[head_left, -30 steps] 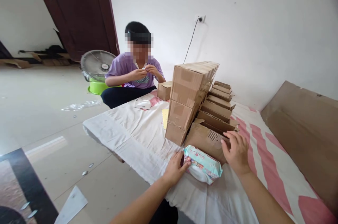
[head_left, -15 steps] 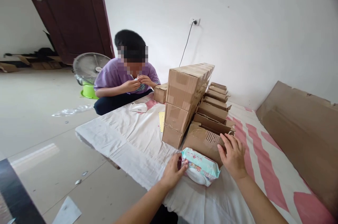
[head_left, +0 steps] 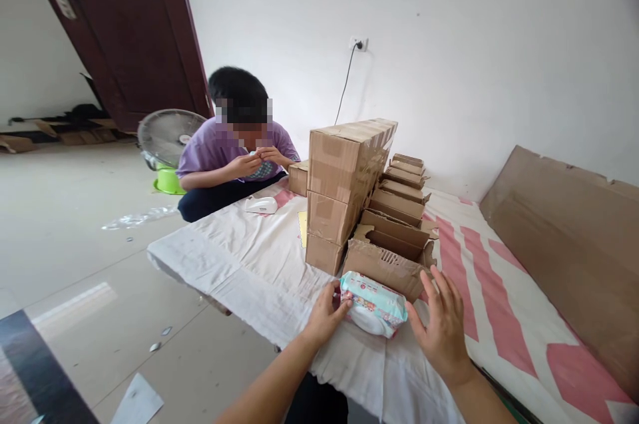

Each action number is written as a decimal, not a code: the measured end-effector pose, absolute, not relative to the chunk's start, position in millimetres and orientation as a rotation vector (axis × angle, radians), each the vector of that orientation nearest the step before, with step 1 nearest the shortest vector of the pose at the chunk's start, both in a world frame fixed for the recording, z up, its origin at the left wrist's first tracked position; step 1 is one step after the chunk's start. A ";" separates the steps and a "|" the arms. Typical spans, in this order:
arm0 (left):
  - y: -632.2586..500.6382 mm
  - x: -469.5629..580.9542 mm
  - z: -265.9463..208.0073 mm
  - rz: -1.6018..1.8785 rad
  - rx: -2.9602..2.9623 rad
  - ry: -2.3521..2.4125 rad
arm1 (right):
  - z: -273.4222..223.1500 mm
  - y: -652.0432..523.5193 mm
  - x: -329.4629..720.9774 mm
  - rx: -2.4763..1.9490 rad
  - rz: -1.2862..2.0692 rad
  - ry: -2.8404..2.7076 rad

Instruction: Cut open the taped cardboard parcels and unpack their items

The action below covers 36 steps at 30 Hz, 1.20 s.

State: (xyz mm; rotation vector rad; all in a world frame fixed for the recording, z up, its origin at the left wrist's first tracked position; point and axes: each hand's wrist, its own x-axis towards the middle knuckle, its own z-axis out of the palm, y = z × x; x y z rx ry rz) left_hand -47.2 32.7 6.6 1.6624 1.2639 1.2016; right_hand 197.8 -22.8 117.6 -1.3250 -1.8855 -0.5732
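A mint-green pack of wet wipes (head_left: 377,301) with a white lid on its near side sits on the cloth-covered table, against the front of an open cardboard box (head_left: 387,261). My left hand (head_left: 327,317) grips the left end of the pack, thumb over its near side. At the pack's right end is my right hand (head_left: 442,317), its fingers spread and its thumb close to the wrapper; whether it touches cannot be told. More open cardboard boxes (head_left: 397,203) run back in a row behind the first.
Closed cardboard boxes (head_left: 332,168) are stacked left of the open row. A white tape dispenser (head_left: 261,205) and a yellow sheet (head_left: 302,227) lie on the table (head_left: 224,271). Across it crouches a person (head_left: 234,151), hands raised. A large cardboard sheet (head_left: 564,244) leans at right.
My right hand has come down from the open box's front to the pack's right end. The front box's opening shows wider. The view has shifted slightly.
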 end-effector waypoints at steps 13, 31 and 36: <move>30.0 -45.7 9.8 1.211 1.680 1.301 | -14.9 -82.0 187.7 -1.450 0.422 -1.606; 32.6 -46.1 8.8 1.214 1.683 1.329 | -14.7 -81.2 183.1 -1.386 0.188 -1.918; 36.1 -47.1 8.4 1.222 1.727 1.272 | -16.5 -80.5 184.1 -1.386 0.168 -1.946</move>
